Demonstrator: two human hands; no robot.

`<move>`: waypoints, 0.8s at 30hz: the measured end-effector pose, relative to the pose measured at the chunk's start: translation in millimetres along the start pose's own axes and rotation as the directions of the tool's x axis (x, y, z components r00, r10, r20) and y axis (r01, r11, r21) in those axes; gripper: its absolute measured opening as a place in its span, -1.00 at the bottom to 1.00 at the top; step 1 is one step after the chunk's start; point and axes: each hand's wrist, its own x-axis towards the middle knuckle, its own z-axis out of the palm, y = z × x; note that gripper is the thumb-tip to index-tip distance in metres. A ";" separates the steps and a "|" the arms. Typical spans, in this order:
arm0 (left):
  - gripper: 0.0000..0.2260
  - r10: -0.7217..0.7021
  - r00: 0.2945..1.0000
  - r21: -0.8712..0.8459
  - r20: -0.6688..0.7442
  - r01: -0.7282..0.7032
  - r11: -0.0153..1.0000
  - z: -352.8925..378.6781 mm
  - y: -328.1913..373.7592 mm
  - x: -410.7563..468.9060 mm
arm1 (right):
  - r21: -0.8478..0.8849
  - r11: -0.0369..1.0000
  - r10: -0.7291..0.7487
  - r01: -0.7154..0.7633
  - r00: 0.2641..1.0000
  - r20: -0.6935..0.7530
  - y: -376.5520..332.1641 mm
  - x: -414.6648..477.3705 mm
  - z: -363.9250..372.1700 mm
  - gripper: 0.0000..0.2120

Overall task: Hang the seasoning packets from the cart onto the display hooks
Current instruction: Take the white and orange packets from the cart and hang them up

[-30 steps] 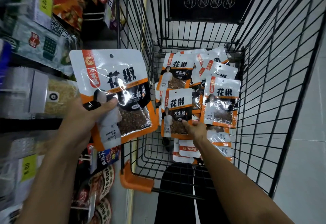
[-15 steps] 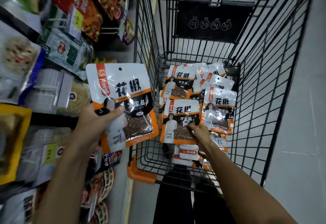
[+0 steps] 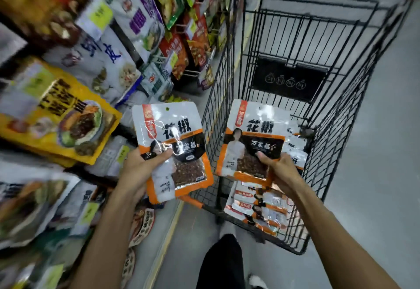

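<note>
Left hand point(image 3: 145, 166) grips a seasoning packet point(image 3: 171, 152) by its lower left edge, thumb across the front, packet upright with the punched hang hole point(image 3: 167, 108) at top and clear of the fingers, probably so the hole is free to meet a hook. Right hand point(image 3: 278, 170) pinches a second packet point(image 3: 254, 138) at its lower right corner, held above the near part of the cart point(image 3: 341, 143), printed face toward the person, top edge up. More packets point(image 3: 256, 207) lie loose in a heap in the cart's basket, below and near the right hand. Cart stands right of the aisle; the display shelves point(image 3: 95, 66) run along the left, crowded with hanging pouches. Individual hooks too blurred to pick out. Judgement: one packet per hand, both oriented for hanging; next calls for turning left toward the display.
</note>
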 end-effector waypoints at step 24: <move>-0.77 0.211 0.624 0.007 -0.752 -0.313 0.950 -211.9 9.5 -424.0 | -0.107 0.868 -0.172 0.485 0.496 0.851 -50.0 -300.1 214.9 -0.74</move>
